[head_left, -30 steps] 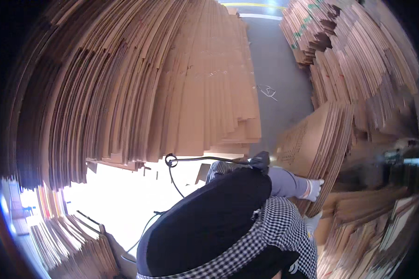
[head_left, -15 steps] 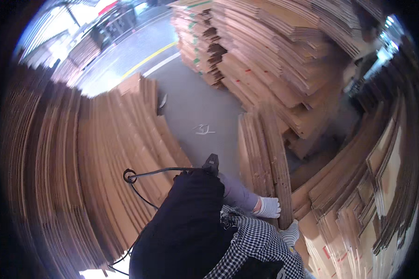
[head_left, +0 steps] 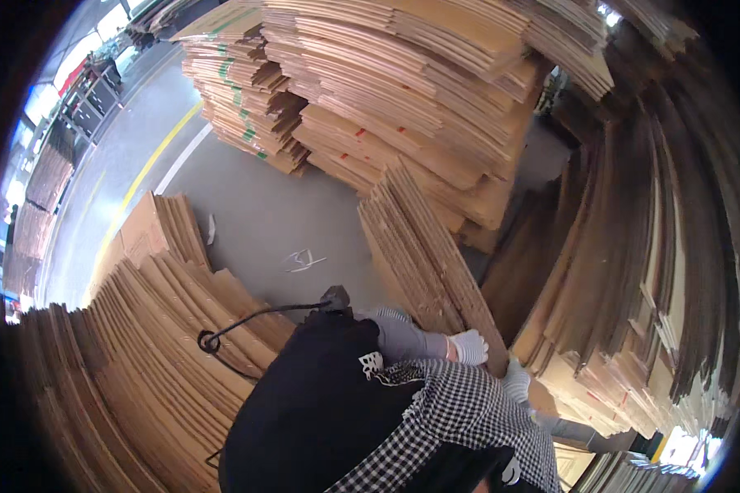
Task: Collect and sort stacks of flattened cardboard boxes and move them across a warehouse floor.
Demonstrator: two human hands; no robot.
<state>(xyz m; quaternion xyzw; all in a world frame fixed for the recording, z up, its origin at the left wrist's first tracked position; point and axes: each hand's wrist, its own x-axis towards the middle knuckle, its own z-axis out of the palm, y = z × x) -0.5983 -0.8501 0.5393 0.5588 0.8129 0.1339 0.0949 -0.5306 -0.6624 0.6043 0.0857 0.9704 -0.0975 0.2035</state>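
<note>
Leaning against the larger stacks behind it, a bundle of flattened cardboard sheets [head_left: 423,255] is seen standing on edge on the grey floor [head_left: 263,214], tilted toward the right. The left hand [head_left: 468,347], covered by a white glove, is laid against the lower near face of this bundle, its fingers curled onto the edge of the cardboard; a grey sleeve [head_left: 399,335] runs back from it to a black garment [head_left: 312,411]. The right hand [head_left: 516,382], also gloved in white, is pressed to the same bundle just below and to the right of the left one, but it is partly hidden by a checked black-and-white cloth [head_left: 452,419], so whether it grips the sheets or only rests on them cannot be told. A dark cable [head_left: 247,320] is looped across the black garment and ends near a small dark block [head_left: 335,297]. To the left, more flat cardboard [head_left: 140,345] is fanned out in a leaning row, and tall piles of folded cartons [head_left: 370,90] are stacked beyond the floor. A yellow line [head_left: 144,177] is painted along the aisle at upper left.
</note>
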